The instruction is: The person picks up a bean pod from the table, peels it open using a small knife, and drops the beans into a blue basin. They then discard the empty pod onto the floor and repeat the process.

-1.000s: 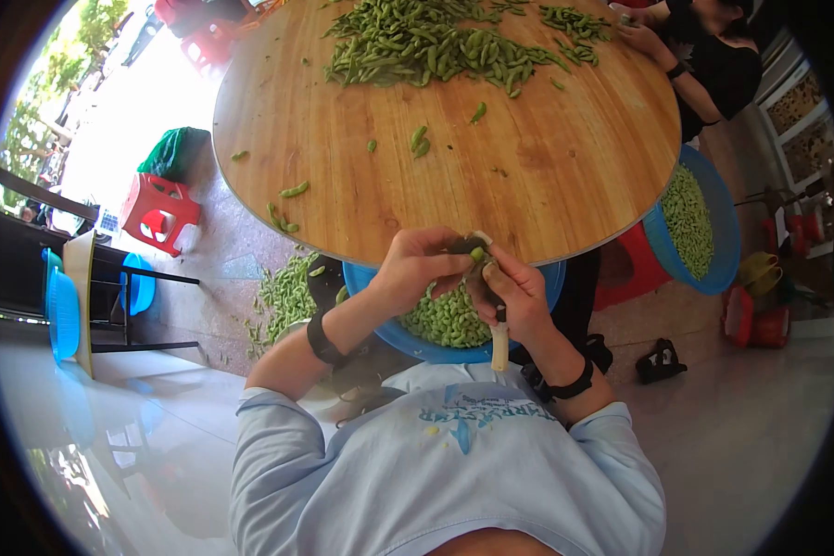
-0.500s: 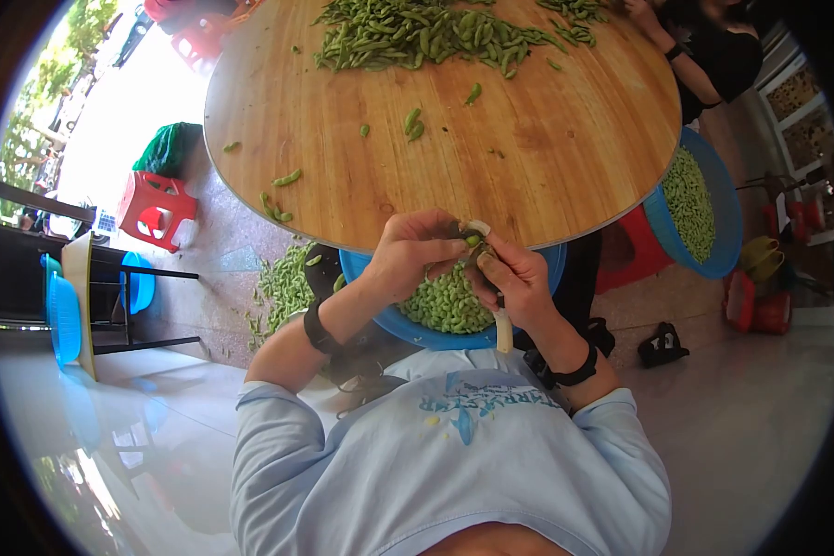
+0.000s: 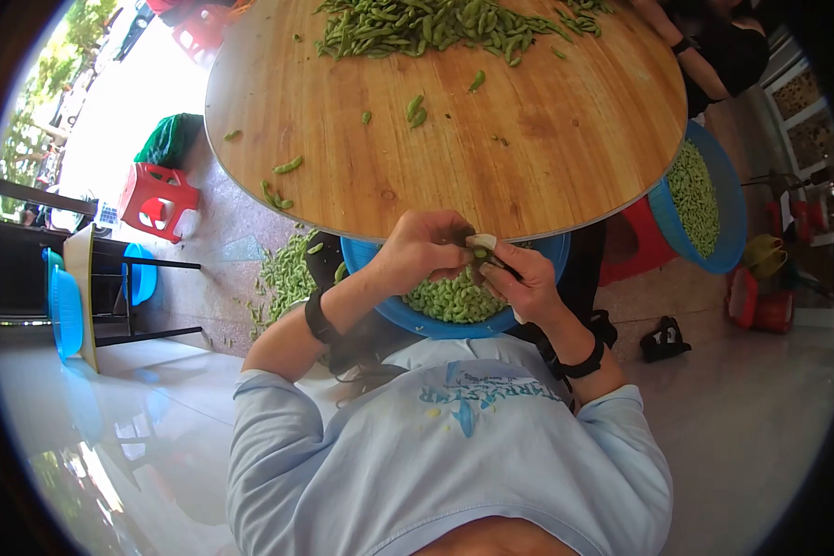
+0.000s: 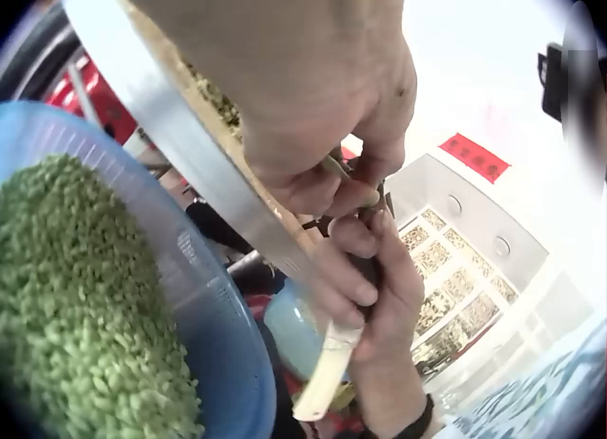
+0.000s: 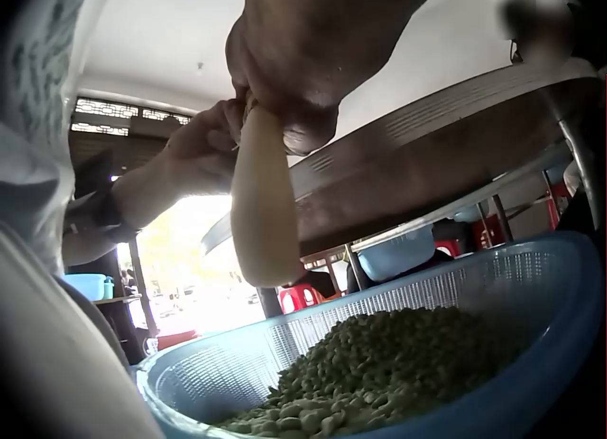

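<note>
Both hands meet over a blue basket (image 3: 366, 255) of shelled green beans (image 3: 454, 301), at the near table edge. My left hand (image 3: 424, 248) pinches a green bean pod (image 3: 481, 253) between thumb and fingers. The right hand (image 3: 525, 281) grips a tool with a smooth cream-coloured handle (image 4: 327, 377); its working end is hidden among the fingers. In the right wrist view this handle (image 5: 261, 207) points down from the fist above the beans. Something whitish (image 3: 480, 241) shows at the right fingertips, right beside the pod.
The round wooden table (image 3: 528, 167) carries a heap of pods (image 3: 426, 28) and several loose ones. A second blue basket (image 3: 727, 204) of beans stands right. Pods (image 3: 285, 283) lie on the floor near a red stool (image 3: 157, 204). Another person (image 3: 713, 56) sits at the far right.
Both hands stay together at the pod. The right hand has turned, so the cream handle, plain below it before, is now mostly hidden in the head view.
</note>
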Action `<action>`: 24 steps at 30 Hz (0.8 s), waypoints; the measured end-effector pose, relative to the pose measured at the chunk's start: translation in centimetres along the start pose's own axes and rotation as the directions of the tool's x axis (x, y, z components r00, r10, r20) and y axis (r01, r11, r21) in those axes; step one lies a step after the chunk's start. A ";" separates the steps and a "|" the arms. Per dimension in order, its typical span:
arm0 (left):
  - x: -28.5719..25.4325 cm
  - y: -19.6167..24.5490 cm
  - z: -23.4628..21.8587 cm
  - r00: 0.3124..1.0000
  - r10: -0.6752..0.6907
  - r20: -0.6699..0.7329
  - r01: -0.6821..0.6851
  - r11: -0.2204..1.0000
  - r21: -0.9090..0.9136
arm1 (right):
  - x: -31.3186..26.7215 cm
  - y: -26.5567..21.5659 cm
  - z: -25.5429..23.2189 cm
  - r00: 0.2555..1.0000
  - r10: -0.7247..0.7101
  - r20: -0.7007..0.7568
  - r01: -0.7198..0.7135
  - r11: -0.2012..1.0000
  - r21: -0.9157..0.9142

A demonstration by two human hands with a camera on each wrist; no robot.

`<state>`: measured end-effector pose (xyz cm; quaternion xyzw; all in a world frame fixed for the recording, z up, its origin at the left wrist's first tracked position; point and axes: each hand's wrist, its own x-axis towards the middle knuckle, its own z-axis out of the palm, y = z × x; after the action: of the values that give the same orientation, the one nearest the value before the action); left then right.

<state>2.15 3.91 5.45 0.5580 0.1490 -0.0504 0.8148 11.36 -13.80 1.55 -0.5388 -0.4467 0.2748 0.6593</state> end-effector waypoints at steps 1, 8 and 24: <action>0.0 0.1 0.1 1.000 0.025 -0.002 -0.025 0.996 0.088 | -0.1 -0.3 0.0 0.997 0.077 0.012 -0.078 0.991 0.109; 0.8 -1.6 -0.8 0.987 -0.035 0.159 0.097 0.910 -0.403 | 0.0 0.0 -1.0 0.968 0.154 0.196 -0.226 0.871 0.435; -0.6 -0.5 1.7 0.993 0.116 0.006 -0.111 0.966 -0.234 | 0.1 -0.5 0.3 0.934 0.307 -0.180 -0.221 0.897 0.384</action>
<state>1.81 2.10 5.78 0.4653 0.1136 0.0085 0.8778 11.12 -13.73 2.05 -0.4945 -0.2297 0.3727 0.7508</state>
